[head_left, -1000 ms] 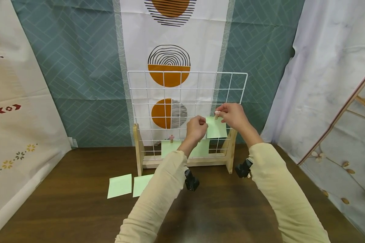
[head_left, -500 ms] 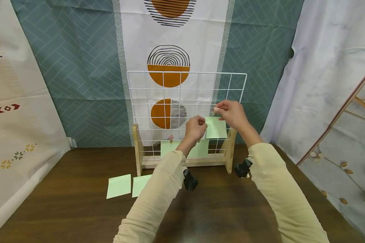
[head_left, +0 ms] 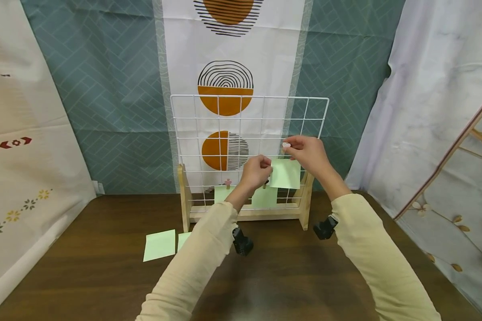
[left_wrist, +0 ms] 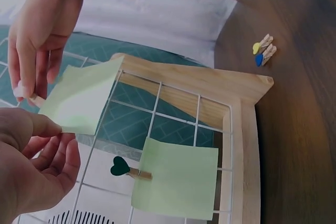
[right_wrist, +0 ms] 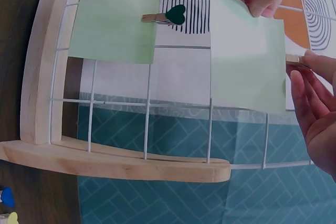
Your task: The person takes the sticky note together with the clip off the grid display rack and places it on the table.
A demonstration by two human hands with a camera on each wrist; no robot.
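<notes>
My left hand (head_left: 258,171) pinches the left edge of a light green paper note (head_left: 286,174), held up before the right part of a white wire grid panel (head_left: 249,96). Between my right thumb and fingers is a small wooden clothespin (right_wrist: 293,60) with a pale heart on it. My right hand (head_left: 310,154) is just above the note's top edge; whether the clothespin's tip touches the paper I cannot tell. Lower on the grid hangs another green note (left_wrist: 181,182) under a clothespin with a dark green heart (left_wrist: 120,166). Beside it a pink-topped clothespin (head_left: 228,183) holds a further note (head_left: 222,193), partly behind my left wrist.
The panel stands in a wooden base (head_left: 265,215) on a dark brown table (head_left: 84,267). Two loose green notes lie at front left, one (head_left: 159,246) in full view, the other (head_left: 182,240) partly under my left sleeve. Clothespins with yellow (left_wrist: 256,48) and blue (left_wrist: 259,60) hearts lie beside the base.
The clothespin has come up off the note's top edge, still in my right hand. The note has sunk slightly with my left hand still pinching it.
</notes>
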